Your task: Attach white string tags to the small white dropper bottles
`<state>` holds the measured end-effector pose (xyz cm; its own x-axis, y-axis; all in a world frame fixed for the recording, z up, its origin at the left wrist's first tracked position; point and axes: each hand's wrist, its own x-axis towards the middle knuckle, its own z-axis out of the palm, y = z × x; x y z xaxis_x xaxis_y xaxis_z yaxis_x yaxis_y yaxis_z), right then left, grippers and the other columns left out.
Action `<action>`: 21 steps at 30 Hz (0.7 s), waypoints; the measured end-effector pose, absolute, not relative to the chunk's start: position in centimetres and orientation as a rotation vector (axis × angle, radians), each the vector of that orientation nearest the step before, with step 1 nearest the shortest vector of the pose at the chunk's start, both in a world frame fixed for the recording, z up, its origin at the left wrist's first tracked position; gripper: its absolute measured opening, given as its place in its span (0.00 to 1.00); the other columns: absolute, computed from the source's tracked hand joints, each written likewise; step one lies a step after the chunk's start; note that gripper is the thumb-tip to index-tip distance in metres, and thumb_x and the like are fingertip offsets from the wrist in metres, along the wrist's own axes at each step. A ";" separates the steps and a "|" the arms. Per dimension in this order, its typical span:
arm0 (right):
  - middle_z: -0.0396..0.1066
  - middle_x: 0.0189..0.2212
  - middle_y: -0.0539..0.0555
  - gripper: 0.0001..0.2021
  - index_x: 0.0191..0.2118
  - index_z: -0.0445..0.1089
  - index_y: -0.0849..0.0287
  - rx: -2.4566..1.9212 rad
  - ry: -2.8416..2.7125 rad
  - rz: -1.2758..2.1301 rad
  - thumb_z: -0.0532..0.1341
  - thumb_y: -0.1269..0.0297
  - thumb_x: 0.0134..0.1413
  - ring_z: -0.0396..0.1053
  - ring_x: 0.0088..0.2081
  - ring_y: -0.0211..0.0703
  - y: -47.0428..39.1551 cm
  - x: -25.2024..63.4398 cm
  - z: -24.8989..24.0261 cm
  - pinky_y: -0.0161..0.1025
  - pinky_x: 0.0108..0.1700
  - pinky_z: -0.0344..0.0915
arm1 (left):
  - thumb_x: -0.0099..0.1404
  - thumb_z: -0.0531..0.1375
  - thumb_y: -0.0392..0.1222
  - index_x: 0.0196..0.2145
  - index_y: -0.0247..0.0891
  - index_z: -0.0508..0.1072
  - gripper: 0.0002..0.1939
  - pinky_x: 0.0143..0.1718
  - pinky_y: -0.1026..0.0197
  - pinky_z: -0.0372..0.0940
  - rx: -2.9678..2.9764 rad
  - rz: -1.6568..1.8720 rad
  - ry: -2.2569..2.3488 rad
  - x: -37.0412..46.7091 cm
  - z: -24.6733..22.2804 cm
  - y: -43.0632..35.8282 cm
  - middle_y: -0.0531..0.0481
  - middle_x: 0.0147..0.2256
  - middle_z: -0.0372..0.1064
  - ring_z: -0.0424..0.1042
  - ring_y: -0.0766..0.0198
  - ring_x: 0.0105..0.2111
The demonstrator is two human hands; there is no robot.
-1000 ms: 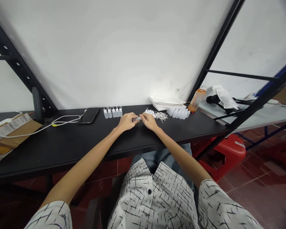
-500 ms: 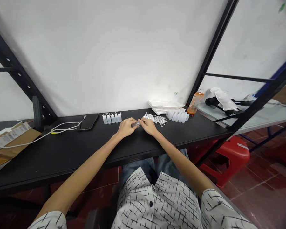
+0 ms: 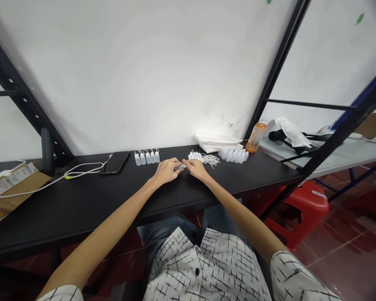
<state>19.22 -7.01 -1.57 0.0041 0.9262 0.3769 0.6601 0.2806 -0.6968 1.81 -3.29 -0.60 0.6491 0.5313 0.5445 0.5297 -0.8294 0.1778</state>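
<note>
My left hand (image 3: 168,170) is closed around a small translucent bottle (image 3: 180,167) above the black table. The fingers of my right hand (image 3: 195,168) pinch the bottle's other end. To the left stand several small bottles with white caps and loops (image 3: 148,157). Just behind my right hand lies a heap of small white caps (image 3: 195,155), beside a pile of white loops (image 3: 211,159). Farther right, several translucent bottles without caps (image 3: 233,154) sit close together.
A black phone (image 3: 114,162) with a white cable lies left on the table (image 3: 113,200). Behind the bottles is a stack of white sheets (image 3: 217,141), with an orange drink bottle (image 3: 256,136) at right. A cardboard box (image 3: 19,188) is far left; a red stool (image 3: 303,209) stands right.
The bottle between my hands has tilted and turned slightly, and my fingers have shifted on it. The camera view has moved a little.
</note>
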 end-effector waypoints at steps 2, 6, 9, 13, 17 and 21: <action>0.52 0.13 0.47 0.31 0.16 0.51 0.56 -1.467 -1.731 0.412 0.46 0.35 0.58 0.55 0.21 0.37 -6.9 19.3 -1.6 0.36 0.27 0.51 | 0.64 0.59 0.43 0.35 0.41 0.80 0.09 0.32 0.61 0.62 2.883 0.943 0.925 1.8 -0.6 -3.3 0.47 0.38 0.75 0.72 0.60 0.34; 0.56 0.15 0.48 0.29 0.17 0.53 0.56 -1.476 -1.772 0.353 0.46 0.41 0.62 0.58 0.23 0.38 -6.9 19.1 -1.8 0.36 0.29 0.51 | 0.63 0.60 0.42 0.37 0.39 0.79 0.10 0.32 0.61 0.62 2.927 0.902 0.990 1.7 -0.2 -3.7 0.46 0.39 0.75 0.73 0.58 0.35; 0.62 0.19 0.49 0.25 0.19 0.57 0.57 -1.477 -1.845 0.253 0.49 0.48 0.64 0.59 0.25 0.38 -7.0 18.8 -1.9 0.36 0.30 0.50 | 0.62 0.60 0.42 0.39 0.37 0.80 0.11 0.31 0.60 0.62 2.973 0.773 1.071 1.5 0.4 -4.3 0.43 0.38 0.74 0.73 0.56 0.36; 0.64 0.22 0.49 0.20 0.24 0.62 0.57 -1.492 -1.923 0.119 0.50 0.54 0.64 0.60 0.27 0.39 -7.1 18.4 -1.8 0.35 0.30 0.47 | 0.62 0.59 0.42 0.39 0.35 0.80 0.13 0.31 0.60 0.61 3.039 0.576 1.146 1.4 1.0 -4.7 0.42 0.37 0.74 0.73 0.54 0.37; 0.67 0.24 0.48 0.16 0.28 0.66 0.57 -1.452 -1.937 0.160 0.51 0.58 0.64 0.61 0.28 0.38 -6.8 18.2 -1.6 0.34 0.31 0.49 | 0.61 0.59 0.43 0.39 0.36 0.80 0.13 0.33 0.60 0.60 2.964 0.622 1.189 1.1 1.3 -4.4 0.43 0.37 0.75 0.73 0.54 0.38; 0.68 0.24 0.49 0.15 0.29 0.68 0.58 -1.419 -1.948 0.246 0.51 0.59 0.64 0.63 0.29 0.38 -6.6 18.2 -1.3 0.33 0.32 0.51 | 0.61 0.60 0.44 0.36 0.36 0.80 0.12 0.32 0.60 0.59 2.895 0.661 1.223 0.8 1.2 -4.4 0.44 0.35 0.75 0.72 0.56 0.35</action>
